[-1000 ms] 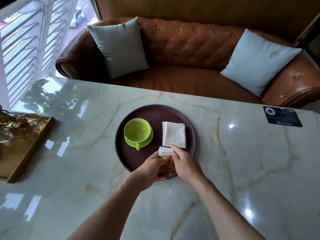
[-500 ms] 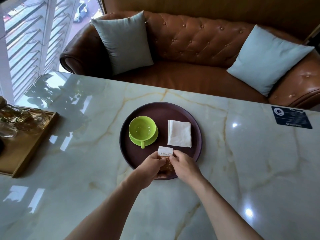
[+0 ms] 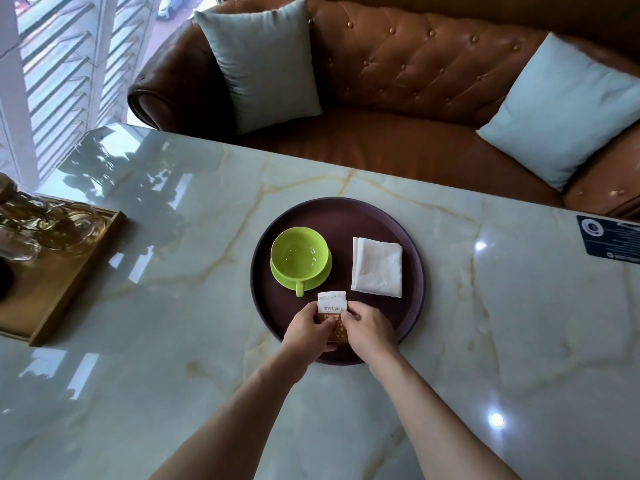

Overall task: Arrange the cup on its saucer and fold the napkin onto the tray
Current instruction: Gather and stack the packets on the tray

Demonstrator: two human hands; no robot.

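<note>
On the round tray [image 3: 414, 306], the green cup [image 3: 299, 252] already sits on its saucer [image 3: 320, 277] at about 9 o'clock, and the folded napkin [image 3: 377, 268] lies at 3 o'clock. At 6 o'clock the left hand [image 3: 306, 329] and right hand [image 3: 369, 327] each have their grip pinched on a small sachet [image 3: 331, 306]. The sachet's top edge is just beside the cup's handle [image 3: 300, 289], so a careless push could nudge the cup askew on its saucer, or the sachet could slide off the tray's rim onto the desk [image 3: 173, 341].
</note>
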